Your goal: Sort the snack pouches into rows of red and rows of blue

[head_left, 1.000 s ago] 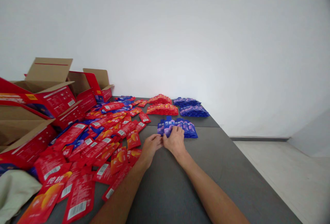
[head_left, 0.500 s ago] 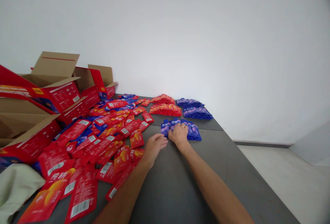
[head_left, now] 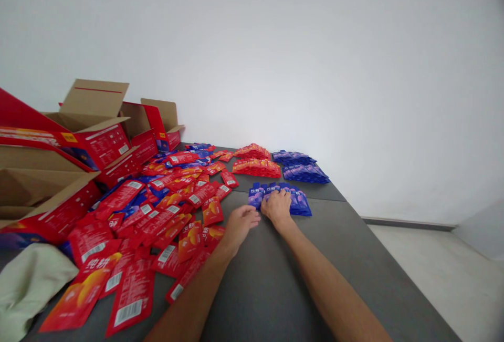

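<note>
In the head view, a row of blue packets [head_left: 298,201] lies overlapped across the seam [head_left: 325,198] of the dark counter [head_left: 260,284], short of its far edge and in from its right edge. The right hand [head_left: 277,207] is over the row's left half, its fingers bent down onto the packets; whether they pinch or only press cannot be told. The left hand [head_left: 241,225] is just beside the row's near left end, fingers loosely curved and released, holding nothing visible.

Compared with a second ago, the packet under the right hand sits further right along the row, leaving more of the leftmost packet uncovered. Since the last frame the hands and row hardly change; the view has merely swung slightly left, so everything appears further right.

Toward the counter's far right corner, two blue stacks [head_left: 306,173] sit beside two orange-red stacks [head_left: 256,168], in the same places as before. A loose heap of red and blue packets [head_left: 165,218] spreads over the counter's left side, beside open cardboard boxes [head_left: 108,145]. A pale cloth [head_left: 35,281] lies toward the near left corner.
</note>
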{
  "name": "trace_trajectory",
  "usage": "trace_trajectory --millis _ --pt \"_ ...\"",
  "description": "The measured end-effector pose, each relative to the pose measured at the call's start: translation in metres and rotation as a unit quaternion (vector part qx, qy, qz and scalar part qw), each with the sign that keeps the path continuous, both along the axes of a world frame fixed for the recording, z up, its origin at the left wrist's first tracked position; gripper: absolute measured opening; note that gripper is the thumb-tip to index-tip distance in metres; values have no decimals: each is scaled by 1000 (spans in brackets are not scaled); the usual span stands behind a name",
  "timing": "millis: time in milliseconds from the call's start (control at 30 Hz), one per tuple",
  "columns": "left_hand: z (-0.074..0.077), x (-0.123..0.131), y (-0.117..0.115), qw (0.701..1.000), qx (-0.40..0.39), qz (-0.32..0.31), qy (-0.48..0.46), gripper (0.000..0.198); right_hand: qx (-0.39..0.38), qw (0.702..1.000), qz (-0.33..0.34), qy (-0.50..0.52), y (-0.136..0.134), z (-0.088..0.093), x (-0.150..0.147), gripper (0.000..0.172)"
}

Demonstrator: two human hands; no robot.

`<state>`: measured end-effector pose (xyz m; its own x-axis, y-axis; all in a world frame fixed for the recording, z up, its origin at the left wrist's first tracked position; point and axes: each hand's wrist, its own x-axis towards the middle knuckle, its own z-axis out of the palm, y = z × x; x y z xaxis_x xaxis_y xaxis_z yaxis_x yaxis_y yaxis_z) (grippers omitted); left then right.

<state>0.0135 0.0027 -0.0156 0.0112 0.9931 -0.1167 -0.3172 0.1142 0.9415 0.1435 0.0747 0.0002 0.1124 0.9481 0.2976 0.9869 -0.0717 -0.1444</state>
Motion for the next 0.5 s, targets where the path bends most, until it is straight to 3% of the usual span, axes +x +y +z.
trace_trajectory --millis 267,400,500 --pt "-3 -1 3 995 36 32 84 19 10 1000 13 -11 -9 3 1 56" --pt "-4 -8 5 986 63 51 146 16 40 998 47 -14 -17 8 -9 48" --pt "5 -19 8 970 99 78 209 17 52 994 97 -1 -22 12 -28 38"
